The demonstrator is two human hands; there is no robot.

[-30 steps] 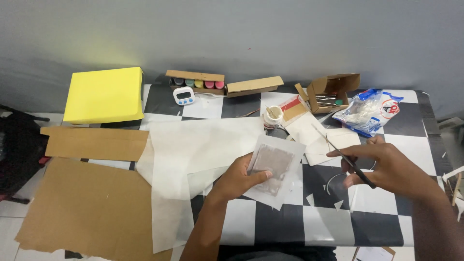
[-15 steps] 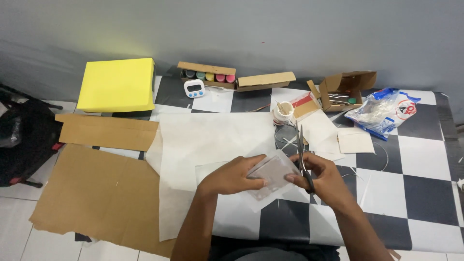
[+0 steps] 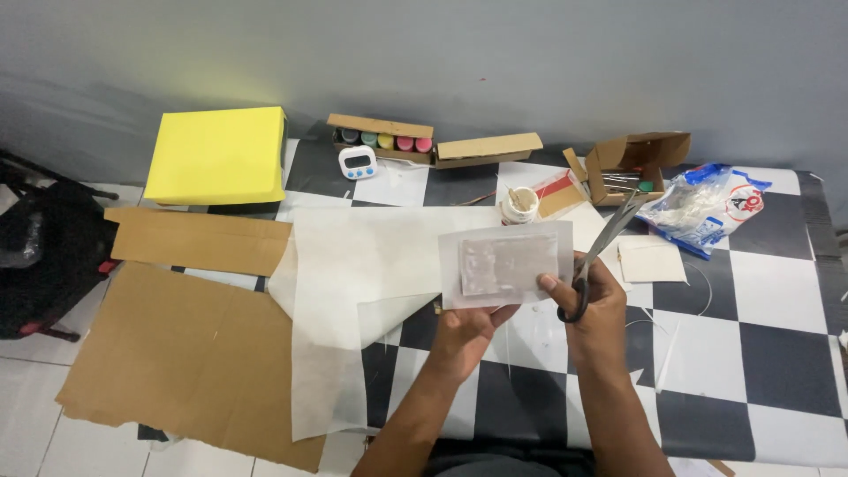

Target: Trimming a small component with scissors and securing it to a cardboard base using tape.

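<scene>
Paper sheet (image 3: 505, 263), centre, now raised off the checkered table (image 3: 760, 353); previously lower. Left hand (image 3: 466, 331) pinches its bottom edge. Right hand (image 3: 594, 305) grips scissors (image 3: 608, 240) closed-fisted, thumb on sheet. Yellow box (image 3: 216, 155) at 10 o'clock; blue-white bag (image 3: 702, 208) at 2 o'clock.

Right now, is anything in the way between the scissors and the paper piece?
Nothing visible. The right hand holds the scissors right beside the paper piece, which both hands pinch above the table; its right edge is bare.
</scene>
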